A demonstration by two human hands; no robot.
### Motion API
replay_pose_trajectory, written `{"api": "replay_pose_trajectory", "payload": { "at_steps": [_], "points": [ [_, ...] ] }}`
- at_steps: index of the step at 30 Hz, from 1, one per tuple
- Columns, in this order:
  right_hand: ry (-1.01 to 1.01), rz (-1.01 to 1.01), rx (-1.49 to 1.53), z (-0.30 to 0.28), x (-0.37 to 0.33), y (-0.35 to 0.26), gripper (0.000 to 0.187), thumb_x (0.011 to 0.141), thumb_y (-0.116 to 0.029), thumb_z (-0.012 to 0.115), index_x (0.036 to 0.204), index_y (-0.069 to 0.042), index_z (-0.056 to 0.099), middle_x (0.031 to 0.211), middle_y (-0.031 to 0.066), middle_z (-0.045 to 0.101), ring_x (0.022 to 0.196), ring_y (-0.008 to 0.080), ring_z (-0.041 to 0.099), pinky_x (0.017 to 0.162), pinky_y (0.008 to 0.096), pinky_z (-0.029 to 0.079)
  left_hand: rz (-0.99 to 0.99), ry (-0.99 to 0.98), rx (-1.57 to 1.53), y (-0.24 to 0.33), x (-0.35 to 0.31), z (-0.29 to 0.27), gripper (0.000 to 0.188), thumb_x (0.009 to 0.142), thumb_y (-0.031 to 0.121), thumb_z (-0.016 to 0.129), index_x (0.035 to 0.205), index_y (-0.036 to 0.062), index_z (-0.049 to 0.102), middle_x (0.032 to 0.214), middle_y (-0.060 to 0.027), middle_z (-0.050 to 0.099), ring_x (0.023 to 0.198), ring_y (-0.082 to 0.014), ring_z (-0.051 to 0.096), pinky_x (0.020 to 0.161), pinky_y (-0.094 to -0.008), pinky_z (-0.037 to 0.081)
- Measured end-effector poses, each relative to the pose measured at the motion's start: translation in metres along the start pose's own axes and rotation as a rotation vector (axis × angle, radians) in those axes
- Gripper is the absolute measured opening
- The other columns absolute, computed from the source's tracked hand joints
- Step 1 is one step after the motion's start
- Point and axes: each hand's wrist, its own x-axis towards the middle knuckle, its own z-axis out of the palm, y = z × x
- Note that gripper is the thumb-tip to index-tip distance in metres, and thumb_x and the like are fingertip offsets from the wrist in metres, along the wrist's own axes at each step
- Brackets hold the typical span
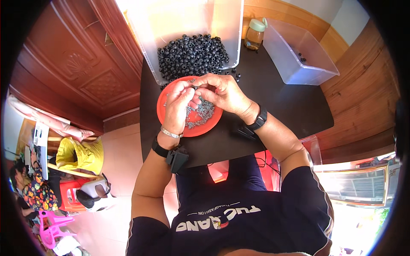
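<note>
Assembly work sits mid-step: left hand (179,100) and right hand (222,91) meet fingertip to fingertip above the orange plate (164,112) of small metal screws (204,112) on the black surface (282,102). Both pinch a tiny piece between them, probably one black bead with a screw, though it is too small to tell. The black beads (192,55) lie heaped in the clear bin (147,64) just behind the plate. Joining such parts likely calls for fine alignment and a steady twist.
</note>
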Motion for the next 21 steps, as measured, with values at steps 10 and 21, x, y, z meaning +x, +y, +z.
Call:
{"api": "replay_pose_trajectory", "payload": {
  "at_steps": [10,21],
  "points": [
    [-0.029,0.078,0.234,0.002,-0.003,0.004,0.028,0.083,0.001,0.065,0.109,-0.008,0.061,0.087,0.0067,0.067,0.078,0.0132,0.066,0.072,0.0256,0.052,-0.037,-0.053,-0.244,0.0,0.0,-0.005,0.026,0.096,0.025,0.045,0.103,0.0019,0.053,0.086,-0.0055,0.059,0.072,-0.0148,0.058,0.062,-0.0261,0.047],
    [-0.028,-0.097,-0.167,-0.009,0.002,-0.01,0.023,0.08,-0.007,0.068,0.102,-0.011,0.063,0.084,0.0062,0.066,0.073,0.0235,0.066,0.064,0.0312,0.053,-0.088,-0.09,-0.051,0.006,0.001,-0.005,0.022,0.094,0.02,0.047,0.105,0.0014,0.052,0.087,-0.0055,0.059,0.073,-0.0134,0.058,0.064,-0.0248,0.047]
  ]
}}
